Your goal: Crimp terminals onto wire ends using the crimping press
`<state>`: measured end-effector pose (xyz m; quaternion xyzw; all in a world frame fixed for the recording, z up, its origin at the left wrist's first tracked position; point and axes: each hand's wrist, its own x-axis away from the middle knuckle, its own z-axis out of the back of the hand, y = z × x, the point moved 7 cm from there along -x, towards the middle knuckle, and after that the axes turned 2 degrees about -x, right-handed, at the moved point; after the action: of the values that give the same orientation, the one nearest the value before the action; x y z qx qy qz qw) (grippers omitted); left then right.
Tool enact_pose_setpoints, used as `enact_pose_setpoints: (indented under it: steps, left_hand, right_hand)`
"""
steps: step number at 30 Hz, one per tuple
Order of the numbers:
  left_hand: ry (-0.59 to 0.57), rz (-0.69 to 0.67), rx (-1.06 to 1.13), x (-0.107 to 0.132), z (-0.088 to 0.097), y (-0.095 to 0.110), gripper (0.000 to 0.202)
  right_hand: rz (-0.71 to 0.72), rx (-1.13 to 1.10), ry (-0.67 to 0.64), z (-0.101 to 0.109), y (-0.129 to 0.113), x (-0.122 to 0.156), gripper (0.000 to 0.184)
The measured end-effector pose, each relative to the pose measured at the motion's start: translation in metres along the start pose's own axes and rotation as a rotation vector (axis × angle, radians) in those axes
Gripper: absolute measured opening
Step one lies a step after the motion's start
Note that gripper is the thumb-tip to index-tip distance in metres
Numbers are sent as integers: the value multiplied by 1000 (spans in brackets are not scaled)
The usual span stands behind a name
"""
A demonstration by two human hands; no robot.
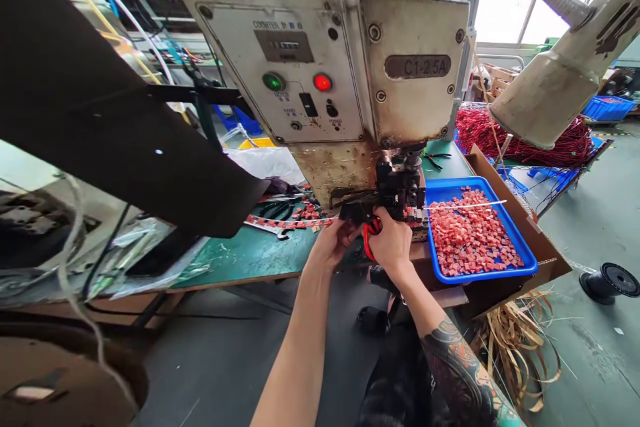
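Note:
My right hand (393, 240) is closed around the red loop handles of scissors (370, 238); their blades are hidden at the machine. Beside it, my left hand (333, 240) has its fingers bent together where a strip of small red pieces (290, 221) reaches the press head. The exact grip of the left fingertips is hard to see. Both hands are right below the black tooling (397, 183) of the beige crimping machine (325, 67). A thin white strip (470, 205) sticks out of the tooling to the right, over a blue tray (525, 265) of loose red pieces.
On the green bench (225, 260) lie a wrench (270, 229), dark pliers and scattered red pieces. Another pair of pliers (437, 160) lies behind the tray. A cardboard box (547, 257) holds up the tray's side. Paper tape (520, 340) and a black spool (610, 282) are on the floor.

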<state>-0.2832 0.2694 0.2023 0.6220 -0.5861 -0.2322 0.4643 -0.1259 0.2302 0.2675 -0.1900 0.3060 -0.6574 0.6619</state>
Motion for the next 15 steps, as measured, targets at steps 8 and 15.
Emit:
enact_pose_setpoints:
  steps: [8,15]
  left_hand:
    - [54,-49,-15,3,-4,10,16]
    - [126,-89,-19,-2,-1,7,18]
  right_hand:
    - [-10,17,-1,3,-1,2,41]
    - [-3,16,-5,3,-1,3,43]
